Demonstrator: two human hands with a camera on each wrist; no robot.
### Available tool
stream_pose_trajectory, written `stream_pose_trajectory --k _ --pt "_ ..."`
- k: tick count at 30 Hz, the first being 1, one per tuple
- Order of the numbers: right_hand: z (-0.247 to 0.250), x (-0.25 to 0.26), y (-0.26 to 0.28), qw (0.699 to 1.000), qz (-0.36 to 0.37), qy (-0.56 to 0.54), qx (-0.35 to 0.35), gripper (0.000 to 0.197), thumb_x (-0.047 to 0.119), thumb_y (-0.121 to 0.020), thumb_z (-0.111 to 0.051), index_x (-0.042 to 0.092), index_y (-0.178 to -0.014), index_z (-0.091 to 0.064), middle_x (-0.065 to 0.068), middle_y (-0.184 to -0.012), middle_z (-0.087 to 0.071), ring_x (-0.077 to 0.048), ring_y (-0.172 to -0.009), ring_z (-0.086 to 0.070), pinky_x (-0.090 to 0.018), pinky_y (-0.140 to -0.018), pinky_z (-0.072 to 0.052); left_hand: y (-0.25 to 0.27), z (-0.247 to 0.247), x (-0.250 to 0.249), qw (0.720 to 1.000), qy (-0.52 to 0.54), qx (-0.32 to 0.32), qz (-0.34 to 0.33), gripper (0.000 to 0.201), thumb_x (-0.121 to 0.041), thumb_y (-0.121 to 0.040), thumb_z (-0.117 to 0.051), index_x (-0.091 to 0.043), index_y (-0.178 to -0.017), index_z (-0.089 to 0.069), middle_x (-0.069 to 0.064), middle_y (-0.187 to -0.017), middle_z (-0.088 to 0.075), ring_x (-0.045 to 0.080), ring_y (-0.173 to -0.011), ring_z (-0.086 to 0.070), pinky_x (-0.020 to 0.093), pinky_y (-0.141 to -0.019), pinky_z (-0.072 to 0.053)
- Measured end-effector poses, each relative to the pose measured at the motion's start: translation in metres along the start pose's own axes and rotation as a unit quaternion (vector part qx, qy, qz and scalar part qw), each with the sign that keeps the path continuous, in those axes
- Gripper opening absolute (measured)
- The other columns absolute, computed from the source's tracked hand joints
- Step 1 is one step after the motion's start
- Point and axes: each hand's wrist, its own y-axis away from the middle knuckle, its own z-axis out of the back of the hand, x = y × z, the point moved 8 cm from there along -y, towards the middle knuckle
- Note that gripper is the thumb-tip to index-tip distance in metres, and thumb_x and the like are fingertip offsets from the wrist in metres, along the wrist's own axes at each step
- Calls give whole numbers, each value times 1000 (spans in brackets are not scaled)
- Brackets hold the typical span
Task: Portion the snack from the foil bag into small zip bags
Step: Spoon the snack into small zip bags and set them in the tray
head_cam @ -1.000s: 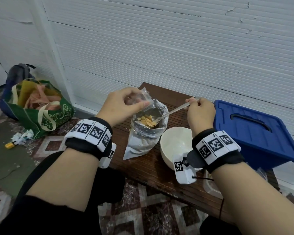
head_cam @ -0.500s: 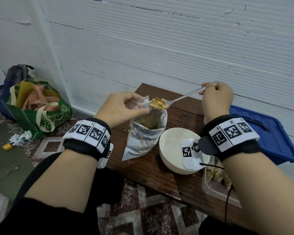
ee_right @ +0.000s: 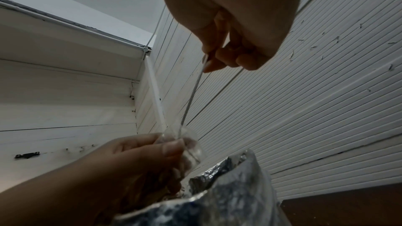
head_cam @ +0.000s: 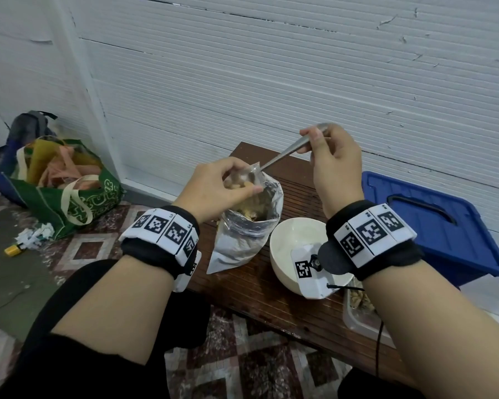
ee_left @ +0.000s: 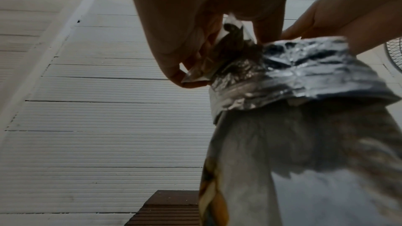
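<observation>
A silver foil bag [head_cam: 242, 240] stands open on the brown slatted table [head_cam: 271, 298], with snack pieces showing inside. My left hand [head_cam: 216, 191] holds a small clear zip bag [head_cam: 252, 175] open just above the foil bag's mouth. My right hand [head_cam: 329, 156] pinches the handle of a metal spoon [head_cam: 285, 154], raised and tilted down to the left, so its bowl is inside the zip bag. In the right wrist view the spoon [ee_right: 191, 99] runs down into the clear zip bag [ee_right: 187, 143], above the foil bag [ee_right: 217, 195]. The left wrist view shows the foil bag [ee_left: 304, 126] close up.
A white bowl [head_cam: 288, 243] sits right of the foil bag. A blue lidded bin [head_cam: 432, 223] stands at the right. A clear container [head_cam: 360, 309] of snacks lies at the table's near right. On the floor at the left are a green tote bag [head_cam: 69, 194] and a backpack [head_cam: 29, 125].
The spoon came up loaded out of the foil bag, moved left, and now tips down into the zip bag. My right hand rose higher. My left hand stayed holding the zip bag.
</observation>
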Motion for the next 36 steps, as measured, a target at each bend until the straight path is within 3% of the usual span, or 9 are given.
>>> stream_pose_trajectory --k 4,10,12,16,20,23,25,30,36 --pt "13 14 -2 997 56 -40 -33 18 13 -100 -45 7 -94 -61 5 -81 -61 6 -60 -51 -11 -63 -40 0 3 3 1000 19 -10 10 30 -45 -76 -74 -28 -97 -62 -9 -94 -66 5 -87 -61 20 -74 -51" --pt "43 19 -7 986 81 -21 -142 24 16 -100 -44 29 -81 -54 15 -77 -60 5 -67 -54 -17 -71 -46 2 15 0 998 55 -40 12 16 -38 -84 -69 -38 -87 -53 -6 -89 -62 1 -82 -56 2 -65 -44" --pt "46 16 -6 986 76 1 -150 23 16 -100 -44 26 -81 -54 17 -74 -59 6 -67 -55 -16 -72 -46 3 17 0 997 63 -39 11 15 -36 -86 -67 -37 -88 -53 -6 -87 -61 0 -80 -55 -1 -64 -42" --pt "22 4 0 994 62 75 -52 16 19 -99 -47 23 -88 -59 11 -80 -63 -7 -76 -62 -18 -70 -47 2 12 2 997 70 -21 11 13 -39 -85 -66 -38 -88 -53 -7 -88 -66 3 -86 -62 12 -82 -48" --pt "-12 -3 14 975 112 176 76 16 18 -96 -52 18 -94 -69 6 -81 -67 6 -63 -52 -9 -61 -38 1 8 8 998 67 -9 18 13 -43 -84 -66 -37 -90 -55 -5 -92 -69 11 -94 -65 24 -88 -49" --pt "-33 -8 28 948 170 234 133 19 15 -93 -52 12 -97 -70 -6 -85 -70 -17 -76 -60 -33 -73 -48 0 7 8 997 73 -6 21 14 -43 -84 -66 -35 -91 -57 -2 -95 -70 12 -94 -66 26 -83 -52" --pt "-44 -13 38 926 200 277 162 22 17 -92 -49 10 -95 -69 -9 -79 -67 -28 -78 -59 -39 -73 -46 0 6 7 997 74 -5 21 14 -42 -84 -67 -34 -92 -59 -2 -95 -71 12 -92 -67 27 -81 -54" --pt "-52 -16 49 925 196 272 179 21 15 -93 -50 5 -90 -67 -11 -77 -66 -30 -76 -57 -36 -69 -41 1 6 7 997 69 -9 19 13 -41 -83 -68 -36 -91 -59 -4 -92 -72 9 -89 -67 24 -81 -52" --pt "-32 -34 34 968 52 216 118 18 13 -95 -51 7 -90 -67 -9 -85 -68 -25 -83 -60 -34 -75 -45 3 7 3 998 58 -2 25 12 -39 -85 -67 -39 -88 -55 -8 -87 -68 3 -85 -63 16 -75 -47"
